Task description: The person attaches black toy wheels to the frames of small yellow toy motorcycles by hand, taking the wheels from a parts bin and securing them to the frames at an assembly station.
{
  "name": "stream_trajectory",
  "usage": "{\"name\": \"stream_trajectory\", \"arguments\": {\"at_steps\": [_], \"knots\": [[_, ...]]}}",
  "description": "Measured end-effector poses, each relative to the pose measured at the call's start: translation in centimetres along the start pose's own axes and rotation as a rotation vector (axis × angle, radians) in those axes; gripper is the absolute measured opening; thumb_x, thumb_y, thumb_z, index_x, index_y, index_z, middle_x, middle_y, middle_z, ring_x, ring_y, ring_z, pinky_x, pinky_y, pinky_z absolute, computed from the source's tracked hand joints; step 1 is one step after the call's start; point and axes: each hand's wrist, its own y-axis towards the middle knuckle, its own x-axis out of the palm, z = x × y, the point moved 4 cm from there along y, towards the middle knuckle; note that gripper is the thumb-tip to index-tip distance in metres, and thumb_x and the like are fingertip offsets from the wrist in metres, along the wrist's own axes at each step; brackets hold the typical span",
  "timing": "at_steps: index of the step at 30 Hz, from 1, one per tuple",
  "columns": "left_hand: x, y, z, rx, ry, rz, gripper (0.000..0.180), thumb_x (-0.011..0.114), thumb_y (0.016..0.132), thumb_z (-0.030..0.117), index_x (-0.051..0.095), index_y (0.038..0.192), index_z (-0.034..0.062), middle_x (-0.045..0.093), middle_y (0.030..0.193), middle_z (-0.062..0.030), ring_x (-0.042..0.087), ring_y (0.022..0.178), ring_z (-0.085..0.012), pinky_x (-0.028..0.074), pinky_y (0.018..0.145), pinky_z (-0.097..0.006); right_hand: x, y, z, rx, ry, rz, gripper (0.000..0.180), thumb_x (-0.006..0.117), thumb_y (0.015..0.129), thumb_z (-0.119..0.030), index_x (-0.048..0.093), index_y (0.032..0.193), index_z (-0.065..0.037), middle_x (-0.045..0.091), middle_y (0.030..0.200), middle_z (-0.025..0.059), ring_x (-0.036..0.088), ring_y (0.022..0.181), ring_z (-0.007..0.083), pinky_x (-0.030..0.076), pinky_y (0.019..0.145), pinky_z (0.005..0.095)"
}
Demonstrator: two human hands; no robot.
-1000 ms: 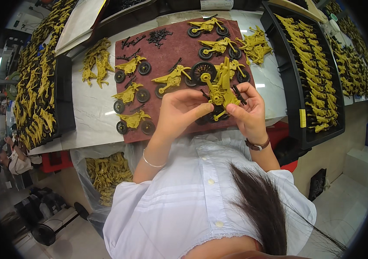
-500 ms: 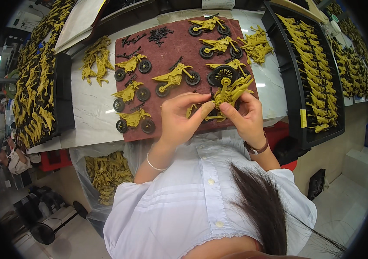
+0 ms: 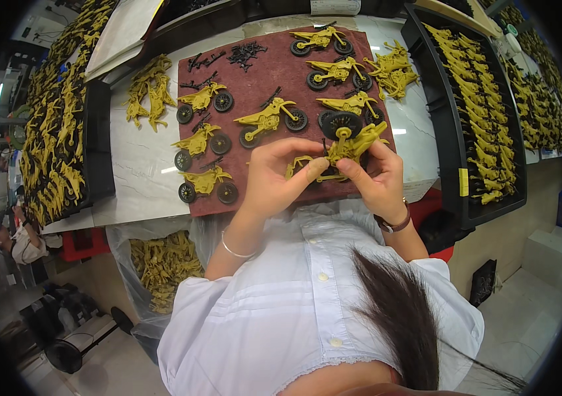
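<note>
Above the near right part of a dark red cloth [image 3: 261, 79], my two hands hold one yellow toy motorcycle [image 3: 360, 140] between them. Its black front wheel [image 3: 343, 124] points away from me, tilted. My left hand [image 3: 279, 177] is closed at the toy's left side, thumb and forefinger pinching there; a thin black piece [image 3: 324, 145] sticks up by the fingertips, its lower end hidden. My right hand [image 3: 381, 177] grips the other side, thumb against the yellow body. Under the hands lies another yellow motorcycle, partly covered. Farther left on the cloth stands a toy motorcycle [image 3: 267, 121] with a black handlebar beside it.
More toy motorcycles [image 3: 203, 181] lie on the cloth, with loose black handlebars [image 3: 246, 54] at the back. Yellow body piles [image 3: 151, 89] flank it on the table. A black crate [image 3: 469, 119] of yellow parts stands right; a plastic-lined container [image 3: 165, 264] sits below left.
The held motorcycle has tilted, so its front wheel shows flatter and slightly lower than before. Both hands keep their hold with barely any shift.
</note>
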Motion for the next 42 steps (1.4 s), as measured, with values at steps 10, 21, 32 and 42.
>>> {"name": "stream_trajectory", "arguments": {"at_steps": [10,21,32,42], "knots": [[1.0,1.9,4.4,0.225,0.341,-0.13,0.04,0.078,0.068,0.006,0.065,0.105,-0.0016,0.069,0.095,-0.0098,0.066,0.086,-0.0152,0.051,0.079,-0.028,0.4,0.5,-1.5,-0.27,-0.442,-0.181,0.024,0.073,0.079,-0.011,0.061,0.094,0.003,0.059,0.085,0.0095,0.053,0.07,0.0172,0.042,0.062,0.0261],[-0.7,1.7,1.6,0.036,-0.231,0.081,0.035,0.067,0.075,-0.01,0.055,0.108,-0.0039,0.066,0.101,-0.0169,0.065,0.093,-0.0183,0.054,0.082,-0.032,-1.0,0.5,-0.4,-0.028,0.049,-0.046,0.046,0.078,0.073,-0.002,0.056,0.113,0.003,0.061,0.108,0.0071,0.06,0.098,0.0135,0.049,0.084,0.0275],[-1.5,0.6,1.2,-0.168,0.204,-0.19,0.041,0.076,0.069,-0.002,0.064,0.108,-0.0052,0.067,0.089,-0.0082,0.062,0.082,-0.0119,0.049,0.074,-0.025,-1.0,0.7,-1.6,-0.084,-0.374,-0.147,0.039,0.079,0.07,-0.009,0.063,0.104,0.001,0.067,0.089,0.0073,0.064,0.083,0.0139,0.049,0.075,0.0259],[-0.8,0.4,1.3,-0.098,0.331,-0.123,0.023,0.068,0.073,-0.002,0.066,0.096,-0.0059,0.069,0.085,-0.0099,0.064,0.077,-0.0123,0.05,0.071,-0.027,-1.4,0.8,-1.8,-0.185,-0.385,-0.086,0.037,0.079,0.071,-0.011,0.064,0.103,0.001,0.067,0.093,0.0084,0.065,0.083,0.0159,0.05,0.073,0.0261]]}}
